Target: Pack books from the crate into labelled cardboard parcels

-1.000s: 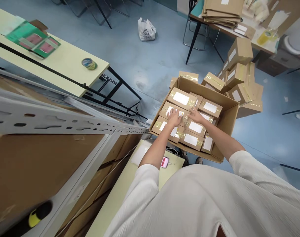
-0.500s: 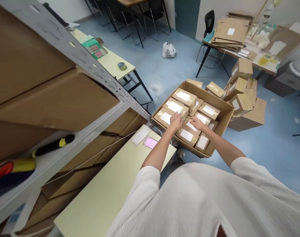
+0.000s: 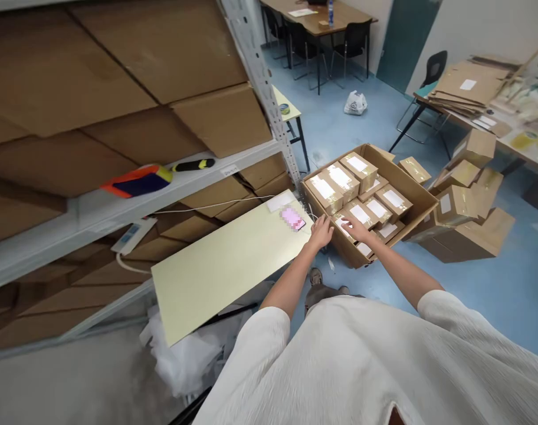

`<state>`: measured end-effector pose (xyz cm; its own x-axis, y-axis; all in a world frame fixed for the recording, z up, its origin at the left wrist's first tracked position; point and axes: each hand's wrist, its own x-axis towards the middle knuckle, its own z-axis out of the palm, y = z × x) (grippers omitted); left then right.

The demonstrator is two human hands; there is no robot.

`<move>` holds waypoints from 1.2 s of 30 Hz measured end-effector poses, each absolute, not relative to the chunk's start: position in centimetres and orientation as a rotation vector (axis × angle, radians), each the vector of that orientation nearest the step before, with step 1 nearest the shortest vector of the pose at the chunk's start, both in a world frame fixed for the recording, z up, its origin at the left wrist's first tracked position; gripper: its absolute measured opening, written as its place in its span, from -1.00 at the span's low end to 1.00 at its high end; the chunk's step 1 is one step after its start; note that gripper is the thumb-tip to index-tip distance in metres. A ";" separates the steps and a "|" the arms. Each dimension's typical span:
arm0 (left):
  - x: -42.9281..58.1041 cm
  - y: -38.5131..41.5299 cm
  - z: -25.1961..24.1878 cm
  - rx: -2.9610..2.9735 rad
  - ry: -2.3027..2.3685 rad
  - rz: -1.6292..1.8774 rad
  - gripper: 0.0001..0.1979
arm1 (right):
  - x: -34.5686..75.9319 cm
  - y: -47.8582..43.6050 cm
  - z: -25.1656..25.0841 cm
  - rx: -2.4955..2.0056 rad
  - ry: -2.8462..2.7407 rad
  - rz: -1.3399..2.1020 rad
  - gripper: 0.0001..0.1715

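Small parcels (image 3: pixel 358 164) fill the carton (image 3: pixel 417 195), right of the table (image 3: pixel 225 265).

The left hand (image 3: pixel 321 231) sits at the open carton's (image 3: pixel 408 177) near corner, the right hand (image 3: pixel 356 228) on labelled boxes (image 3: pixel 340 177) inside.

Both arms were stretched forward and down out of loose white ribbed sleeves (image 3: pixel 261 339), bare from just above the elbows. The left forearm (image 3: pixel 291 277) ran up and to the right, almost straight, to the left hand (image 3: pixel 321 231), which was palm down with fingers loosely spread and nothing in its grasp. The right forearm (image 3: pixel 397 268) angled up and to the left, so the two converged. The right hand (image 3: pixel 355 227) lay flat and unclenched, fingers pointing leftward, close beside the left hand but apart from it.
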<state>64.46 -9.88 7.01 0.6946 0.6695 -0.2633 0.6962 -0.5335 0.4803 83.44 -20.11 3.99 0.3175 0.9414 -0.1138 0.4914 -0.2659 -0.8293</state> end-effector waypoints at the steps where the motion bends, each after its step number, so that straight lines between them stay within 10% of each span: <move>1: 63.3 -10.1 7.1 2.332 1.072 -0.049 -0.38 | 82.7 -19.8 4.1 -1.860 -1.302 0.825 -0.54; 36: 1.0 -29.9 8.4 1.422 2.237 0.757 -0.44 | 19.2 -12.5 5.8 -0.814 -2.361 1.309 -0.62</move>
<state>1.02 -29.86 8.43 -0.4142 0.9096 -0.0317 0.7034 0.3421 0.6231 19.16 -12.47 5.82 -0.7864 0.6177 0.0036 0.3243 0.4178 -0.8487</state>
